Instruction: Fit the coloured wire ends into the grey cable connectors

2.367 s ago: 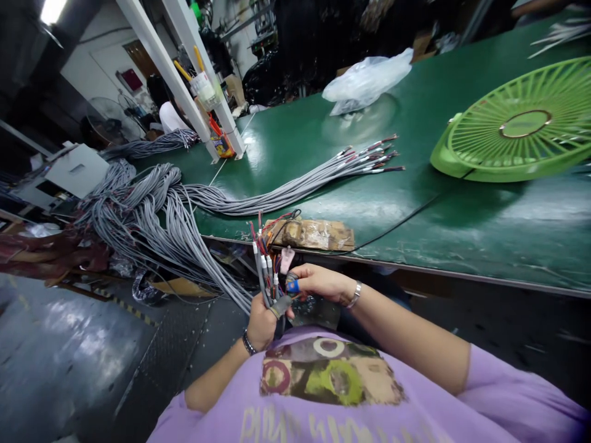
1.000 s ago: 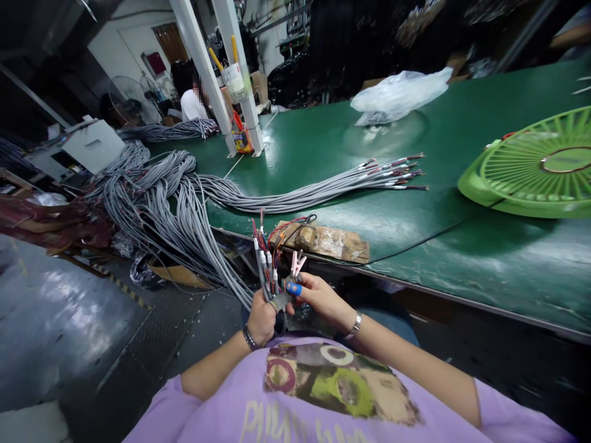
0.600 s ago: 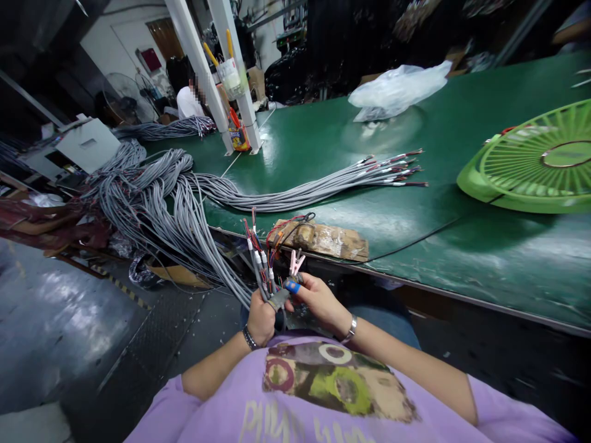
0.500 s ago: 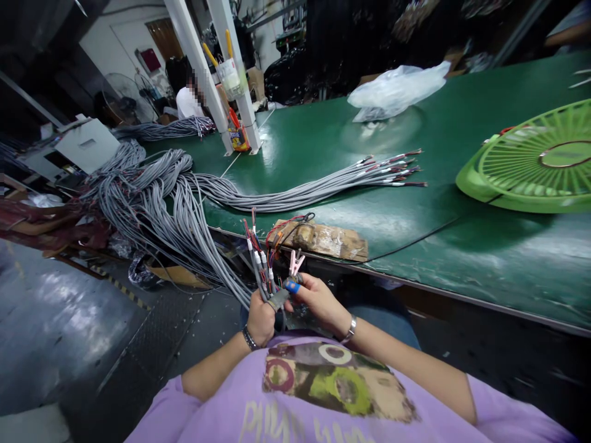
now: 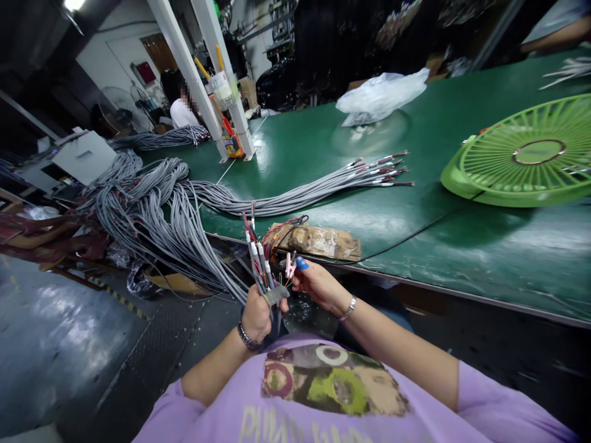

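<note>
My left hand (image 5: 257, 314) is closed around a bundle of grey cables (image 5: 261, 271), whose stripped ends point up and show thin coloured wires and white sleeves. A short grey cable piece (image 5: 277, 296) with fine wires at its end lies across the bundle by my left thumb. My right hand (image 5: 321, 288), blue tape (image 5: 301, 263) around its thumb, has thumb and fingers drawn together just right of a pink clip (image 5: 290, 266). Whatever sits between those fingers is too small to make out. The clip is beside the table's front edge.
A wooden block (image 5: 330, 242) with red and black wires lies at the green table's (image 5: 295, 135) edge. Behind it stretches a long grey cable bundle (image 5: 295, 200), joining a heap (image 5: 148, 191) at left. A green fan (image 5: 521, 154) and plastic bag (image 5: 383, 95) rest farther off.
My right hand has moved up and away from the cable piece in my left hand, to beside the pink clip. My left hand keeps its hold. The view has shifted slightly.
</note>
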Motion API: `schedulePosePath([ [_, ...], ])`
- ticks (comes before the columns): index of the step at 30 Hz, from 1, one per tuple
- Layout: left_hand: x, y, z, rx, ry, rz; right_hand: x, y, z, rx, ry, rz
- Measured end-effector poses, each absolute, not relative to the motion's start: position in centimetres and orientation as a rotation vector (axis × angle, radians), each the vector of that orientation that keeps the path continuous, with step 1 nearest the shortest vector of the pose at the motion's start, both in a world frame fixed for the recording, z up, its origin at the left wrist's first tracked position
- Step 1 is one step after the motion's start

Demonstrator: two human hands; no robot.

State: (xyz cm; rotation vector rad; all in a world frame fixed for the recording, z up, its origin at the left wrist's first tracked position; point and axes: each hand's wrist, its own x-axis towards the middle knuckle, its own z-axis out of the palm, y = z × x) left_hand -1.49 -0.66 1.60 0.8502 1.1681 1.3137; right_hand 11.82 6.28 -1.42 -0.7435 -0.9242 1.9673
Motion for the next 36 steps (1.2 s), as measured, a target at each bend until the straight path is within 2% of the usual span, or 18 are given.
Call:
schedulePosePath([
  [3, -1.0, -0.2, 1.8, 0.852, 1.178, 1.297, 11.3, 6.2, -1.1, -0.834, -1.067, 1.663],
  [5, -0.9, 0.0, 1.7, 0.844, 1.186, 1.293, 11.1, 6.2, -1.3, -0.855, -1.091, 1.593],
  [11, -0.7, 0.4, 1.7, 0.916, 1.226, 1.252, 10.5, 6.4, -1.6, -0.636, -0.722, 2.022],
  [20, -0.5, 0.3, 1.3, 0.905, 1.257, 1.24, 9.9, 6.5, -1.3, -0.583, -0.556, 2.02],
  [32, -1.0, -1.5, 1.5, 0.96, 1.283, 1.312, 11.4, 6.2, -1.5, -0.563, -0.524, 2.243],
  [36, -1.0, -1.5, 1.5, 0.921, 1.311, 1.336, 11.6, 6.1, -1.3, -0.605, -0.591, 2.168],
])
